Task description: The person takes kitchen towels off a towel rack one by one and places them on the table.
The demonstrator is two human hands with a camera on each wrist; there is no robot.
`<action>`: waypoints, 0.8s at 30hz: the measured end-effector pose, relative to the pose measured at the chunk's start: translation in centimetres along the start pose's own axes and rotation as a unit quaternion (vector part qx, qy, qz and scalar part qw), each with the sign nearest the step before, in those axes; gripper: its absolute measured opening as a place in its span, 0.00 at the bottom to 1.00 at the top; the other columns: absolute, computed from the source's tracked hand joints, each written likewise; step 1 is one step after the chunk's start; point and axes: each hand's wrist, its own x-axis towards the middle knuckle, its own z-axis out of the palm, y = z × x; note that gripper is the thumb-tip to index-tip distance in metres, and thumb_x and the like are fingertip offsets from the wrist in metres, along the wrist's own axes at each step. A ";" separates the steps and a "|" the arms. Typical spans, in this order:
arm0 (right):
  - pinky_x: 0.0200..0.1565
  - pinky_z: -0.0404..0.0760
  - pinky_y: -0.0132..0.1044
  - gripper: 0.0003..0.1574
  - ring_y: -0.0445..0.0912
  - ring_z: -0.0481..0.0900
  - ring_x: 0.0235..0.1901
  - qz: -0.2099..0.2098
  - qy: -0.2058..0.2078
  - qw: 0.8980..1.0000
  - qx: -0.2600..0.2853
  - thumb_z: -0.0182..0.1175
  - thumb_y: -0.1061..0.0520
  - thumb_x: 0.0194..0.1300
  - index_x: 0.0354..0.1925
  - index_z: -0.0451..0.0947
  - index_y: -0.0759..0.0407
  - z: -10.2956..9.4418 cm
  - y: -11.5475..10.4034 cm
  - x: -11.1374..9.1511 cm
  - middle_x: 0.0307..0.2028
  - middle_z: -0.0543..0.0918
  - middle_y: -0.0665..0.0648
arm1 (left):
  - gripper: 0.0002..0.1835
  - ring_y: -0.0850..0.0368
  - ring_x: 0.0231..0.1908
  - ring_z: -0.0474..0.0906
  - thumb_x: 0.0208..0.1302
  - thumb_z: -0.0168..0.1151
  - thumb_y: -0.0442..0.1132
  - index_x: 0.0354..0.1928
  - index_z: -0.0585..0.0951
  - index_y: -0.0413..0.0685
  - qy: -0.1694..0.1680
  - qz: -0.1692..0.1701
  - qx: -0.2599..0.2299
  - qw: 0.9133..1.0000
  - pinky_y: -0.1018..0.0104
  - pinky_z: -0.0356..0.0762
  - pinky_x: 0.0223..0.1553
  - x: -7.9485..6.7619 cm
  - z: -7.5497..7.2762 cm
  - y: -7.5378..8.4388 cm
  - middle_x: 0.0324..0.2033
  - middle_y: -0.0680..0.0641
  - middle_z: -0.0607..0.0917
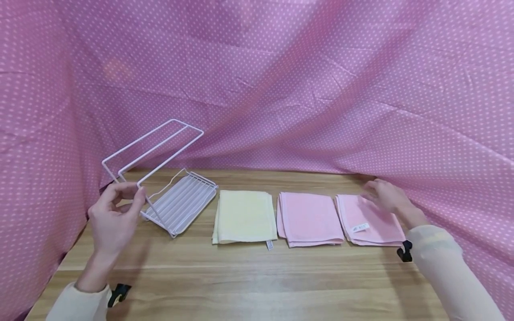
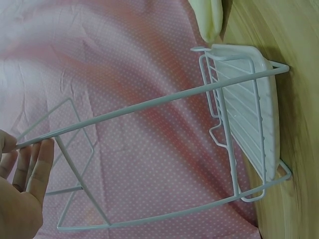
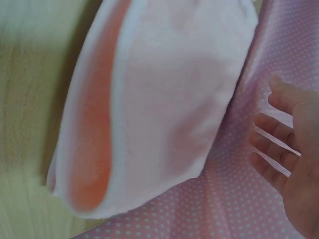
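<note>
A white wire rack (image 1: 170, 158) with a shallow slatted tray (image 1: 180, 205) at its base stands at the left of the table. My left hand (image 1: 116, 218) pinches the near top corner of its frame between thumb and fingers, as the left wrist view shows from the side. On the right lies a folded pink towel with a white tag (image 1: 360, 228). Above its far right part hovers my right hand (image 1: 387, 196), holding nothing. In the right wrist view the fingers (image 3: 274, 130) are spread and relaxed, apart from the towel (image 3: 174, 89).
A folded yellow towel (image 1: 246, 217) lies right of the rack, and a second folded pink towel (image 1: 310, 218) lies between it and the tagged one. Pink dotted cloth (image 1: 281, 89) hangs behind and around the wooden table (image 1: 257, 285).
</note>
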 end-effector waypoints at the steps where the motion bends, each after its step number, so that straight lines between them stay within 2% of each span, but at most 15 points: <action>1: 0.57 0.82 0.74 0.26 0.69 0.82 0.55 0.001 0.006 1.000 0.002 0.64 0.45 0.75 0.60 0.81 0.62 -0.3 -0.2 -0.1 0.57 0.84 0.71 | 0.12 0.80 0.31 0.82 0.65 0.69 0.27 0.42 0.82 0.20 -0.002 -0.001 0.003 1.000 0.91 0.82 0.33 0.0 0.0 0.0 0.32 0.61 0.89; 5: 0.58 0.80 0.76 0.25 0.71 0.81 0.58 0.005 0.031 0.999 0.013 0.62 0.44 0.76 0.61 0.81 0.59 -1.5 -1.2 -0.6 0.60 0.83 0.70 | 0.10 0.81 0.32 0.82 0.64 0.70 0.25 0.43 0.83 0.22 -0.010 -0.004 0.017 1.000 0.91 0.82 0.34 0.2 -0.1 0.1 0.33 0.67 0.88; 8: 0.55 0.81 0.75 0.24 0.71 0.81 0.58 0.007 0.057 0.998 0.023 0.62 0.44 0.77 0.61 0.81 0.57 -2.2 -2.1 -1.1 0.59 0.85 0.69 | 0.11 0.80 0.33 0.82 0.61 0.69 0.21 0.45 0.82 0.21 -0.009 -0.004 0.007 1.000 0.90 0.83 0.35 0.4 -0.2 0.3 0.35 0.69 0.87; 11: 0.53 0.82 0.74 0.24 0.71 0.82 0.58 0.003 0.089 0.996 0.027 0.61 0.44 0.77 0.60 0.81 0.59 -2.9 -3.2 -1.7 0.59 0.85 0.70 | 0.14 0.77 0.34 0.84 0.58 0.68 0.18 0.47 0.81 0.20 0.011 0.003 -0.015 1.000 0.88 0.85 0.38 0.8 -0.2 1.0 0.37 0.67 0.87; 16: 0.49 0.84 0.72 0.24 0.71 0.83 0.55 -0.011 0.138 0.990 0.013 0.65 0.45 0.74 0.59 0.82 0.60 -3.6 -5.4 -2.9 0.57 0.85 0.70 | 0.14 0.71 0.35 0.85 0.60 0.66 0.19 0.48 0.82 0.19 0.048 0.028 -0.052 0.997 0.85 0.87 0.40 1.5 -0.6 2.6 0.37 0.61 0.89; 20: 0.43 0.85 0.71 0.27 0.72 0.84 0.51 -0.011 0.182 0.983 0.006 0.68 0.44 0.70 0.60 0.82 0.59 -3.9 -7.8 -3.8 0.55 0.86 0.70 | 0.12 0.69 0.36 0.85 0.61 0.65 0.19 0.46 0.82 0.16 0.038 0.065 -0.059 0.995 0.84 0.87 0.42 1.8 -0.4 3.9 0.39 0.60 0.90; 23: 0.42 0.85 0.70 0.31 0.71 0.85 0.48 -0.011 0.218 0.976 0.005 0.71 0.42 0.67 0.61 0.82 0.58 -4.2 -9.7 -4.2 0.53 0.86 0.69 | 0.11 0.70 0.41 0.86 0.60 0.65 0.20 0.43 0.82 0.16 0.014 0.114 -0.053 0.992 0.84 0.88 0.47 1.6 0.4 4.8 0.42 0.59 0.90; 24: 0.41 0.85 0.69 0.33 0.70 0.85 0.48 -0.011 0.228 0.974 0.005 0.71 0.41 0.66 0.61 0.82 0.58 -4.3 -10.4 -4.2 0.52 0.86 0.69 | 0.12 0.70 0.43 0.86 0.61 0.66 0.22 0.43 0.82 0.16 0.007 0.136 -0.048 0.990 0.83 0.87 0.49 1.6 0.7 5.0 0.42 0.55 0.91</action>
